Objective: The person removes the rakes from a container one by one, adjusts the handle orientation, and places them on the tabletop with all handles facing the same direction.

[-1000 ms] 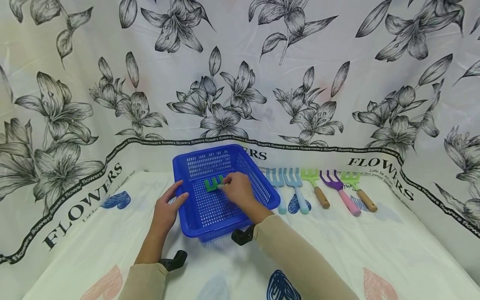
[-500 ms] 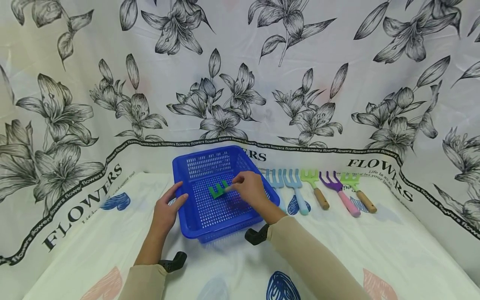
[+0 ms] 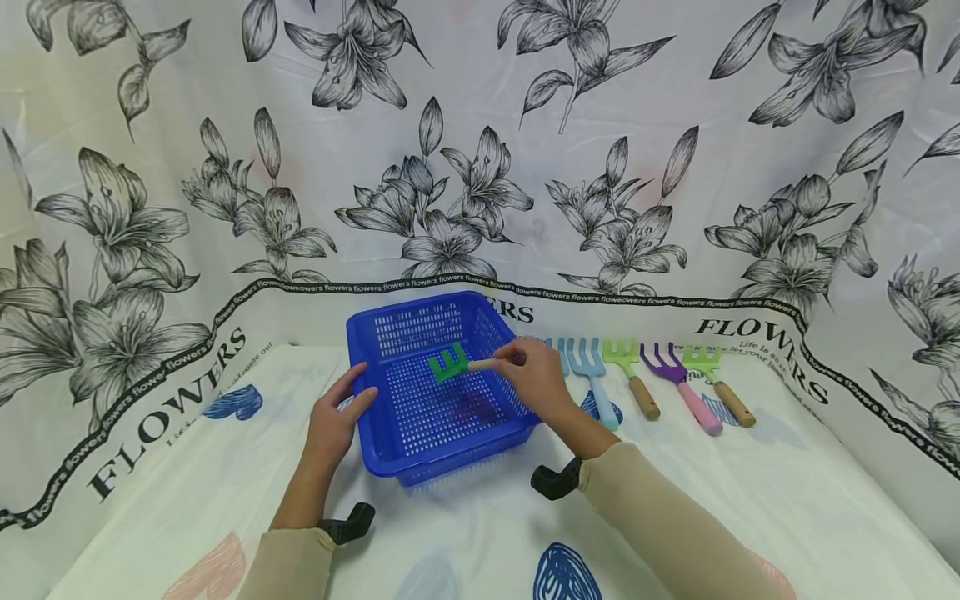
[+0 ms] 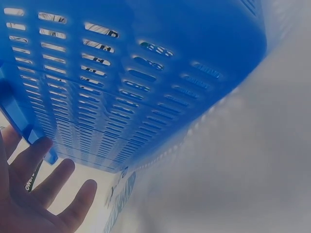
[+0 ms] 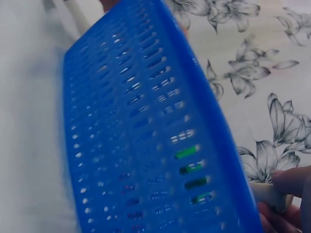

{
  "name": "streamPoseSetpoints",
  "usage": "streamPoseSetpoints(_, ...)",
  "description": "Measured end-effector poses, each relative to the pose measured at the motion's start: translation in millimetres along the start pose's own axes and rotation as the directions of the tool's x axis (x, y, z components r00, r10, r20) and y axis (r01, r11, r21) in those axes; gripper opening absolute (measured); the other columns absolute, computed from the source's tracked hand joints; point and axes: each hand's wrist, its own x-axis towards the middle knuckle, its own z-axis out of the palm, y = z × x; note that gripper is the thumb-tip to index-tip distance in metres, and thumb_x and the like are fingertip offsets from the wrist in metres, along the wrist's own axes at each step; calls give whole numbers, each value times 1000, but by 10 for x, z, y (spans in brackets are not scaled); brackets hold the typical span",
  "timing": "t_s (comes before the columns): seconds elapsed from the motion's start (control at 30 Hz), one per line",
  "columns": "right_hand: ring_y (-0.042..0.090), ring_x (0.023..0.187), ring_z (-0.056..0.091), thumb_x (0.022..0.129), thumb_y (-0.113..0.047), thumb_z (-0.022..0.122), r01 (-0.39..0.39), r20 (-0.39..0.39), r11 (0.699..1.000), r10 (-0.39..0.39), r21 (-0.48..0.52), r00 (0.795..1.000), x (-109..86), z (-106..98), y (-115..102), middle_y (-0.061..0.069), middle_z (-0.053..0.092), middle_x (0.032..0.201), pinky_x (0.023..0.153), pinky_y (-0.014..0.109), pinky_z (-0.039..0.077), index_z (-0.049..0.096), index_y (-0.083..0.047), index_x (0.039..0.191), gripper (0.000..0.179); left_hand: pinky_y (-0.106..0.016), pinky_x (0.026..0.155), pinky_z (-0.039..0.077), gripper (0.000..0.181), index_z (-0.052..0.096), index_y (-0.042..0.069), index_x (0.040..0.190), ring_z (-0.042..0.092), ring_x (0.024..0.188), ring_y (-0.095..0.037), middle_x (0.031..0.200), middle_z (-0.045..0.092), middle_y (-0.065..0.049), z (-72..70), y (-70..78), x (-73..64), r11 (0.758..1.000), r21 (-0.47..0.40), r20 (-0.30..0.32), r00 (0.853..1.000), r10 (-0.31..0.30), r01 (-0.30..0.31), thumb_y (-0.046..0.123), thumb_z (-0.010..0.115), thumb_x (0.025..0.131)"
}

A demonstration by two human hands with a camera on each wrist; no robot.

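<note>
A blue perforated plastic basket [image 3: 378, 458] stands in front of me in the head view. My left hand [image 3: 335, 421] grips its left rim; in the left wrist view the fingers [image 4: 53, 182] spread outside the basket wall. Over the basket's right side, my right hand [image 3: 536, 375] pinches the pale handle of a small green hand rake [image 3: 447, 364], whose tines point left above the basket floor. The right wrist view shows the handle end [image 5: 269, 195] between my fingers, with green glimpsed through the slots. A dark reddish patch [image 3: 476, 407] shows on the basket floor, its nature unclear.
Right of the basket lie a light blue hand rake [image 3: 587, 358], another partly hidden behind my right hand, a green wooden-handled rake [image 3: 630, 375], a purple rake with pink handle [image 3: 686, 387] and a second green rake [image 3: 720, 383]. A floral cloth [image 3: 450, 200] hangs behind.
My right hand has moved right, drawing the green rake along from deeper in the basket, and more of its handle now shows. The left hand has stayed at the rim.
</note>
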Motion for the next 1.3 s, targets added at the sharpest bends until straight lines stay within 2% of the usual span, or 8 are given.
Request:
streamPoseSetpoints(0.2,18,82,66,86,-13,75,56,-58,998,-54,22,997,-108,-120,57,4,63,92,69,32,57,74,-9,92,7,-61,106,29,57,41,20,149,34,138,-39,147,42,-19,3,10,-9,1000,0,0,1000,-11,11,38,56,97)
streamPoseSetpoints(0.4,18,78,66,86,-10,75,172,-154,984,-162,52,975,-193,-222,227,4,63,88,66,30,57,74,-6,92,7,-62,105,30,58,41,18,149,34,137,-40,146,43,-20,0,24,-13,1000,-4,-8,1000,-2,2,39,56,97)
streamPoseSetpoints(0.6,14,77,63,85,-9,75,197,-228,979,-180,55,957,-270,-338,393,2,65,89,67,24,55,75,-7,93,7,-62,106,29,60,41,18,149,34,137,-40,146,43,-20,-1,30,-20,1000,-9,-1,1000,-4,4,43,56,97)
streamPoseSetpoints(0.73,16,77,63,85,-9,75,196,-274,978,-169,72,947,-286,-442,461,4,65,90,66,21,54,74,-6,95,10,-61,107,29,60,40,19,149,33,138,-39,147,42,-19,1,33,-23,1000,-10,6,1000,-20,20,43,56,97)
streamPoseSetpoints(0.9,14,76,63,87,-8,73,154,-314,977,-101,149,944,-314,-605,493,7,64,93,66,18,54,73,-3,97,12,-60,107,29,60,40,20,150,33,139,-38,148,41,-18,5,43,-21,1000,-12,7,1000,-26,27,42,56,97)
streamPoseSetpoints(1.03,10,75,61,88,-7,72,123,-354,973,-47,195,934,-338,-725,508,12,63,96,66,15,53,72,1,99,13,-61,107,29,59,40,19,150,32,139,-39,149,41,-19,5,60,-13,1000,-16,4,1000,-17,17,40,56,97)
streamPoseSetpoints(1.3,10,75,62,88,2,69,114,-410,980,-38,162,911,-511,-956,334,17,61,96,69,13,52,68,9,101,15,-62,107,28,59,40,21,149,32,139,-38,149,41,-18,-3,25,-17,1000,-11,7,1000,-20,20,43,55,97)
